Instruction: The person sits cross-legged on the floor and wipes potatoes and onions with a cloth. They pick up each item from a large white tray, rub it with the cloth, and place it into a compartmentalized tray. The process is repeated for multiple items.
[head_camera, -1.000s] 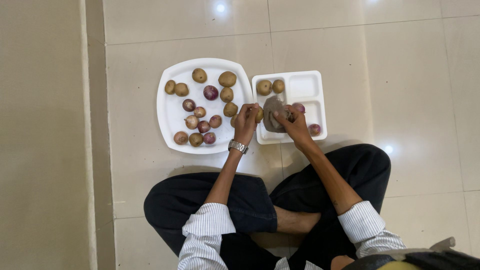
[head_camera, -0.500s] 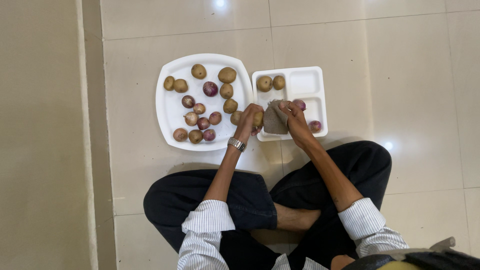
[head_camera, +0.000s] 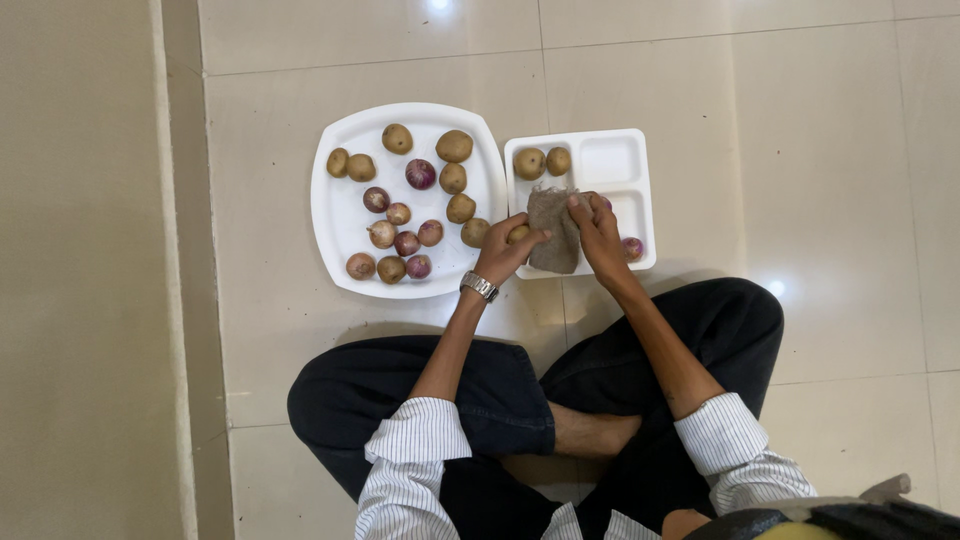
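Note:
I sit cross-legged on a tiled floor. My left hand (head_camera: 503, 250) grips a small brown potato (head_camera: 518, 234) at the gap between the two dishes. My right hand (head_camera: 597, 228) holds a brown cloth (head_camera: 553, 230) against that potato, over the near left part of the white compartment tray (head_camera: 620, 160). Two potatoes (head_camera: 541, 162) lie in the tray's far left compartment, and a purple onion (head_camera: 632, 248) sits at its near right. The white square plate (head_camera: 345, 215) on the left carries several potatoes and small purple onions.
A darker beige strip of floor (head_camera: 90, 270) runs along the left, with a raised edge. My crossed legs in dark trousers (head_camera: 500, 390) lie just below both dishes. A wristwatch (head_camera: 479, 286) is on my left wrist.
Both hands stay over the tray's left edge. The cloth has shifted a little around the potato; the dishes and the rest of the vegetables have not moved.

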